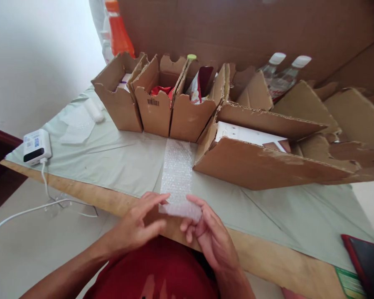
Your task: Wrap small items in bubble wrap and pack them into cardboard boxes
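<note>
A strip of bubble wrap [177,170] lies at the centre of the frame, running lengthwise from the cardboard bins [187,120] toward the lower centre, its near end lifted at the front edge of the tabletop [268,249]. The left hand [139,224], left of the strip's near end, has thumb and index finger spread wide, the index tip by the strip's left edge. The right hand [216,236] is at the near end's right corner, index finger stretched along it and the other fingers curled below; whether they grip the wrap I cannot tell. A pale green cloth [127,162] covers most of the tabletop. The bins stretch from upper centre to the right edge, some with packets inside. An orange bottle [121,37] stands at upper left, two clear bottles [282,81] at upper right, and a white device [36,146] with a cable [15,218] sits at left.
</note>
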`<state>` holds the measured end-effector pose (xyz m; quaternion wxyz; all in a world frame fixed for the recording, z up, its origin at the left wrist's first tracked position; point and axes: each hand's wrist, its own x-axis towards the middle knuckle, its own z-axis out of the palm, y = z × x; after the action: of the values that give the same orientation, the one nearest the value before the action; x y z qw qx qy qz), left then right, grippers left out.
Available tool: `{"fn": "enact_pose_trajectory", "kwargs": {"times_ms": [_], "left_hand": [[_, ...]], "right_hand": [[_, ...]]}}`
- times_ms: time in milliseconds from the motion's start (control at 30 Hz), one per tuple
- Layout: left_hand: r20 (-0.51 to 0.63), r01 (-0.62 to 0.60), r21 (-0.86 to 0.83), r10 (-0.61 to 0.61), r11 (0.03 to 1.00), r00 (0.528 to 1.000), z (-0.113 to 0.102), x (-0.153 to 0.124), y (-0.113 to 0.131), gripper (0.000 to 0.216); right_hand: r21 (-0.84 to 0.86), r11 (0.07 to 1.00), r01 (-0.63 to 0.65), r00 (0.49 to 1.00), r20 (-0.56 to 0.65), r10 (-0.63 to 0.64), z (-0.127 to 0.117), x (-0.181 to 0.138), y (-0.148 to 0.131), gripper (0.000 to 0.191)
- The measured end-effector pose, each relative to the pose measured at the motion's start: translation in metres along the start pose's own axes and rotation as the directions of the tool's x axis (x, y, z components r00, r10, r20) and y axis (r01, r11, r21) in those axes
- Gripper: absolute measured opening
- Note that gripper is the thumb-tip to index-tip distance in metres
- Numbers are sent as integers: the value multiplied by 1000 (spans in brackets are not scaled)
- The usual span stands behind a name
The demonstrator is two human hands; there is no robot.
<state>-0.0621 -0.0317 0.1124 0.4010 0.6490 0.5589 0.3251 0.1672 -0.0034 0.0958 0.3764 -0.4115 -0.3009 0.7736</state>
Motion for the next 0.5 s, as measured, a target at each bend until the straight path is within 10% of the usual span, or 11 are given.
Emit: {"fn": "enact_pose_trajectory", "kwargs": {"times_ms": [167,267,367,500], "left_hand": [[-181,138,150,-110,979,977,22,40,-23,52],[-153,116,239,-81,964,985,24,47,-33,57],[-175,96,357,-35,929,984,27,43,-36,56],[-199,59,498,48,865,979,30,35,-35,54]], "right_hand": [[-429,871,239,930,-157,-332,-11,2,0,54],[-836,372,403,788,111,-605,-19,-3,5,34],[-877,-121,464,699,447,-559,-18,5,11,33],[-838,-316,445,703,545,-457,-16,22,16,31]]}}
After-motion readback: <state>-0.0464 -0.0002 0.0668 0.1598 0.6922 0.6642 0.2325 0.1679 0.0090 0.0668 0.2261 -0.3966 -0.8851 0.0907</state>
